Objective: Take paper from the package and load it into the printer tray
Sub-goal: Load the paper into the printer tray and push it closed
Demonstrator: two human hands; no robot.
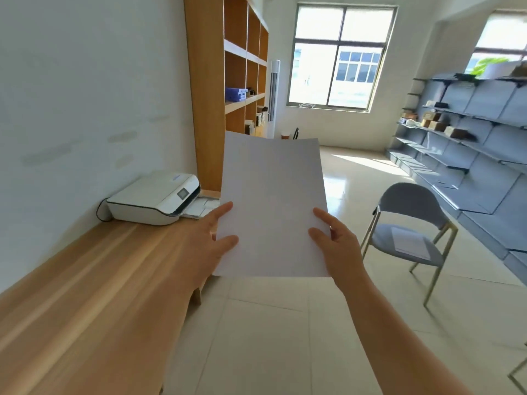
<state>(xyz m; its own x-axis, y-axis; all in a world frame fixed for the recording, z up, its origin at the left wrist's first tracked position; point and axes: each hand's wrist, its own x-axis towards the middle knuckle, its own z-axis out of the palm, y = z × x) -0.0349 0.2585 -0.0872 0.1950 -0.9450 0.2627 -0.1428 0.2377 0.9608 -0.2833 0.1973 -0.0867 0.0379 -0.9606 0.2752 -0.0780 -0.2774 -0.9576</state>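
I hold a white stack of paper upright in front of me with both hands. My left hand grips its left edge, thumb and a finger on the front. My right hand grips its right edge the same way. A white printer sits on the wooden desk against the wall, to the left of the paper. Its paper tray sticks out from its right side, partly hidden behind the sheets. A paper package lies on the seat of a grey chair to my right.
A tall wooden bookshelf stands just beyond the printer. Grey metal shelving with boxes lines the right wall. Tiled floor runs between desk and chair toward a window. Another chair's leg shows at the lower right edge.
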